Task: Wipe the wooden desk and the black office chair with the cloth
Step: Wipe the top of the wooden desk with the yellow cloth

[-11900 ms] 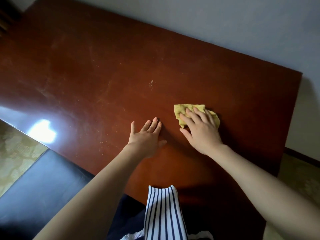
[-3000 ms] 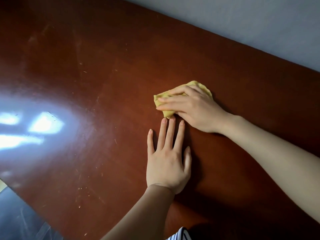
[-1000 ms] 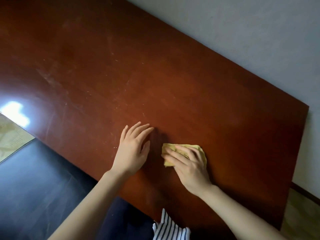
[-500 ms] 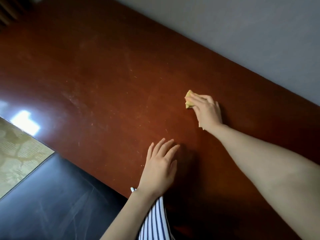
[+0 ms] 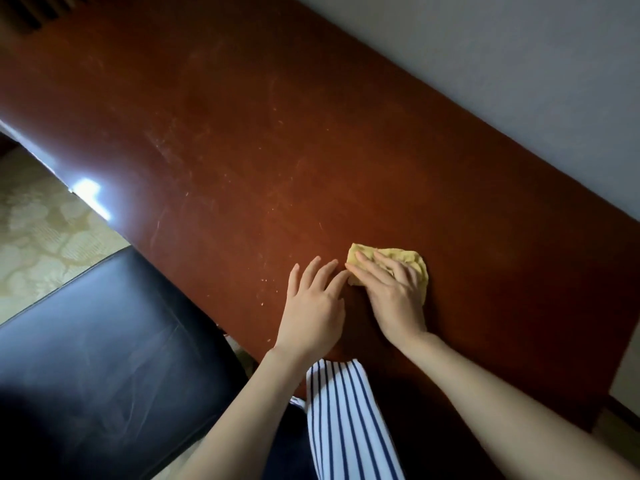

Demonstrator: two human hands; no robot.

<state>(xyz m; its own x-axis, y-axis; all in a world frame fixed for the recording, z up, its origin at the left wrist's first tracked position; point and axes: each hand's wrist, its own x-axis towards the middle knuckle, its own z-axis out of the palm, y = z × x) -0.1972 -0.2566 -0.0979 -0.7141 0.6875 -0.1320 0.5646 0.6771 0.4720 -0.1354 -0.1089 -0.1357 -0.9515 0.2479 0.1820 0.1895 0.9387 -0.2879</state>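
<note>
The reddish-brown wooden desk (image 5: 242, 140) fills most of the view, with faint smears and small crumbs on it. A folded yellow cloth (image 5: 412, 259) lies on the desk near its front edge. My right hand (image 5: 391, 296) presses flat on the cloth with straight fingers and covers most of it. My left hand (image 5: 315, 306) rests flat on the bare wood right beside it, fingertips almost touching the cloth's left edge. The black office chair (image 5: 97, 368) shows at the lower left, its seat against the desk's front edge.
A grey wall (image 5: 519, 64) runs along the desk's far edge. Patterned beige floor (image 5: 31, 237) lies left of the chair. A striped garment (image 5: 346, 420) hangs between my arms. A bright light reflection (image 5: 90, 192) sits on the desk's front left edge.
My right hand has drawn the cloth back from the far side of the desk toward the front edge, beside my left hand. The left hand stays flat on the wood.
</note>
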